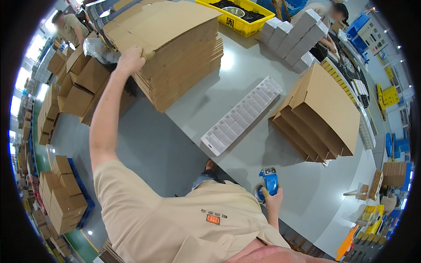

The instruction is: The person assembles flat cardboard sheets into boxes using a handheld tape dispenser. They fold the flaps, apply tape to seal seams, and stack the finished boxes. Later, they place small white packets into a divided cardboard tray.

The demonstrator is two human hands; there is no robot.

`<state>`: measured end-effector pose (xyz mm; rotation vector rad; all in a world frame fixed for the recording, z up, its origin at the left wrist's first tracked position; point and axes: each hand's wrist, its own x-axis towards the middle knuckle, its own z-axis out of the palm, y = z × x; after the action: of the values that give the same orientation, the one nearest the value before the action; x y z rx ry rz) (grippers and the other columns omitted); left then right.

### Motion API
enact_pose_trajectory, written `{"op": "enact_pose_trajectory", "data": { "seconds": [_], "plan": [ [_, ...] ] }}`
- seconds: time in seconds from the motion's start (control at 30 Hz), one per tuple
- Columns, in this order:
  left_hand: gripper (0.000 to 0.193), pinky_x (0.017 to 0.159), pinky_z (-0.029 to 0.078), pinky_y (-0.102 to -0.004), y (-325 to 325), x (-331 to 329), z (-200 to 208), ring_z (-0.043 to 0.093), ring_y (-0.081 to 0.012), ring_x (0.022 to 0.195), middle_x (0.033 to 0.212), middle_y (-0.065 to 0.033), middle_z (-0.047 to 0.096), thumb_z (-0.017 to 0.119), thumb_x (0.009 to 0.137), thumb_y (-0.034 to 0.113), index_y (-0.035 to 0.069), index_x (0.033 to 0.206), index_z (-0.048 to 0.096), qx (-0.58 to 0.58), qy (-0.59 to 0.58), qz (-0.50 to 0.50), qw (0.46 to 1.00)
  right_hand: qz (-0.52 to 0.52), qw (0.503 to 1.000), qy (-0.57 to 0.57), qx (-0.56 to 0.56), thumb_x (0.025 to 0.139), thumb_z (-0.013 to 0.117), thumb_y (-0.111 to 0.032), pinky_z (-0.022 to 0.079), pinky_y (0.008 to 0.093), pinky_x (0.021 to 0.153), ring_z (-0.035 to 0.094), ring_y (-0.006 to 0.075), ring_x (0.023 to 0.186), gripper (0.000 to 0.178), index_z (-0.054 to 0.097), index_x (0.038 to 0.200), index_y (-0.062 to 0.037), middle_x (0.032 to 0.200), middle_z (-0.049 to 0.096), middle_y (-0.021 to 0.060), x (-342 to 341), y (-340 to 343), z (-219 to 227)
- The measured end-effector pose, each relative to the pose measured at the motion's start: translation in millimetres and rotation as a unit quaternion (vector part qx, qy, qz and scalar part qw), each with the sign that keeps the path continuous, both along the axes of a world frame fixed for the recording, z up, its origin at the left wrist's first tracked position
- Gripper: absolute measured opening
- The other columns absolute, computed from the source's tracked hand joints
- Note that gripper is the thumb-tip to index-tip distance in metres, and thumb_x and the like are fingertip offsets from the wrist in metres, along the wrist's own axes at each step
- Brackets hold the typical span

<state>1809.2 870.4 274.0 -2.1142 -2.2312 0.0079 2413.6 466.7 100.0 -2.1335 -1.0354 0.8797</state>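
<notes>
A tall stack of flat, folded cardboard boxes [184, 65] stands at the table's far left edge. My left hand [131, 60] reaches out to it, fingers closed on the near left edge of the top flat cardboard box [162, 28]. By the near table edge my right hand [272, 199] is wrapped round a blue tape dispenser [270, 180]. Between the stack and some brown open cartons [324, 109] on the right lies a long white printed label sheet [241, 115].
White boxes [294, 37] are piled at the back, beside a yellow crate [237, 17] of black parts and a metal bowl. Co-workers stand at far left and far right. Open cartons [83, 83] and a pallet of boxes [63, 195] occupy the floor at left.
</notes>
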Motion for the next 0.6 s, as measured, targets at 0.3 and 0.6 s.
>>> {"op": "enact_pose_trajectory", "data": {
  "seconds": [0.3, 0.6],
  "plan": [
    [0.034, 0.1, 0.046, -0.044, 5.6, -19.0, 4.8, 0.053, -0.0424, 0.122, 0.12, -0.0294, 0.059, 0.054, 0.089, 0.015, -0.005, 0.115, 0.058, 0.054, -0.075, -0.045, 0.995, -0.006, 0.999, 0.032, -0.017, 0.068, 0.089, -0.03, 0.051, 0.0383, 0.088, 0.065, 0.0271, 0.097, 0.074, 0.057, 0.128, 0.0011, 0.109, 0.068, 0.0169, -33.1, 9.3, -29.2],
    [0.035, 0.058, 0.042, -0.0305, 27.9, -46.9, 43.7, 0.057, -0.0157, 0.066, 0.08, -0.0056, 0.063, 0.07, 0.093, 0.035, 0.0, 0.093, 0.065, -0.136, -0.204, 0.034, 0.969, 0.061, 0.996, -0.041, -0.04, 0.067, 0.09, -0.039, 0.053, 0.0428, 0.089, 0.068, 0.0366, 0.103, 0.082, 0.056, 0.131, -0.001, 0.112, 0.07, 0.0218, -35.7, 25.0, -10.8]
  ]
}}
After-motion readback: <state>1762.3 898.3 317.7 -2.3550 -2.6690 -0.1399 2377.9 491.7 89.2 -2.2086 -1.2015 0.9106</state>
